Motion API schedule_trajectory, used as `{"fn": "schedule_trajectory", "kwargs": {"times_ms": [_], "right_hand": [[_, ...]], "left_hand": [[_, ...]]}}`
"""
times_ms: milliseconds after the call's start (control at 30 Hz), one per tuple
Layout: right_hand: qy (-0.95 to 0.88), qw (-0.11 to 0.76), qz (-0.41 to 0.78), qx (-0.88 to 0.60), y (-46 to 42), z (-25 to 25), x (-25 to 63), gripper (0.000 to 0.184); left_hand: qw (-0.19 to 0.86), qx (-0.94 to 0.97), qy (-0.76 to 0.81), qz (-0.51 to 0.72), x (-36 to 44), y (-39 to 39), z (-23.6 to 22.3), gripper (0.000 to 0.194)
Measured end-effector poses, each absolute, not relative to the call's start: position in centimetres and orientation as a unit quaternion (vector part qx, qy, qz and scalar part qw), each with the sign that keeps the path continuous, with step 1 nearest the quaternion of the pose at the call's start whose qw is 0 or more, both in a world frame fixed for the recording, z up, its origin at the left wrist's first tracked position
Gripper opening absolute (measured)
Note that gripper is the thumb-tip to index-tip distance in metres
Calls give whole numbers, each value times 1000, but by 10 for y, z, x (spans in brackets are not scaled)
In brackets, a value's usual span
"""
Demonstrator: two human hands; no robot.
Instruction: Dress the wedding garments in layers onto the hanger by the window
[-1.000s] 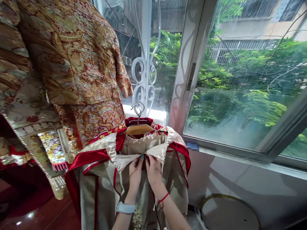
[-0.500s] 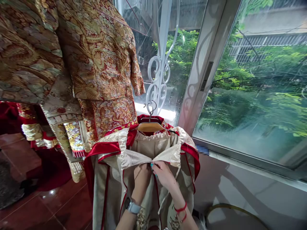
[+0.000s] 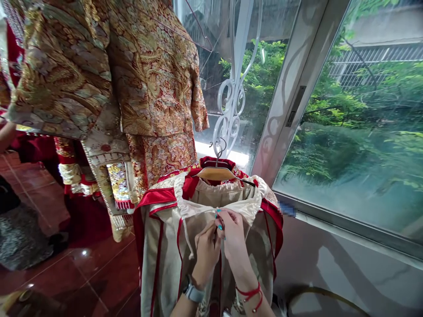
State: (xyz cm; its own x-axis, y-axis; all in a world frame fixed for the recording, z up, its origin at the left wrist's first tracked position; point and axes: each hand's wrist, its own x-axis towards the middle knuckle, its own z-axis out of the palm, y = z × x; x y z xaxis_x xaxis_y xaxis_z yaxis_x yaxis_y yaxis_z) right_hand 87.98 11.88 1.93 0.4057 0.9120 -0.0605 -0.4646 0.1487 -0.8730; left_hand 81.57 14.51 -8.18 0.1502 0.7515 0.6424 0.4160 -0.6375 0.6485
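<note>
A cream garment with red trim and a gathered white collar [image 3: 194, 208] hangs on a wooden hanger [image 3: 216, 173]. My left hand [image 3: 207, 246], with a watch on its wrist, is closed at the front edge just below the collar. Slightly above it, my right hand [image 3: 233, 226] pinches the front of the collar, its blue-green nails against the cloth. The fingertips of both hands are close together at the centre front and partly hide what lies between them. A thin white cord [image 3: 189, 242] dangles left of my left hand.
Gold and red embroidered jackets [image 3: 155, 83] hang at the left. Behind the hanger stands white scrolled ironwork [image 3: 229, 103], beside a window frame [image 3: 294, 101]. At the far left edge, part of another person's arm [image 3: 5, 135] shows above the red tiled floor [image 3: 76, 281].
My right hand has moved up over the collar front, and my left hand sits lower beneath it. The collar edges have drawn flatter, and the view has shifted left.
</note>
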Motion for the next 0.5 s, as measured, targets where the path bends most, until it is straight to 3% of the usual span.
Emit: {"fn": "schedule_trajectory", "kwargs": {"times_ms": [233, 400, 500], "right_hand": [[-292, 703, 485, -430, 125, 19, 878, 26], [-410, 604, 479, -486, 106, 1, 893, 32], [-479, 582, 340, -562, 84, 0, 918, 35]], "left_hand": [[212, 731, 414, 499, 812, 140, -74, 33], [325, 703, 420, 473, 775, 122, -65, 31], [301, 628, 460, 551, 740, 123, -42, 29]]}}
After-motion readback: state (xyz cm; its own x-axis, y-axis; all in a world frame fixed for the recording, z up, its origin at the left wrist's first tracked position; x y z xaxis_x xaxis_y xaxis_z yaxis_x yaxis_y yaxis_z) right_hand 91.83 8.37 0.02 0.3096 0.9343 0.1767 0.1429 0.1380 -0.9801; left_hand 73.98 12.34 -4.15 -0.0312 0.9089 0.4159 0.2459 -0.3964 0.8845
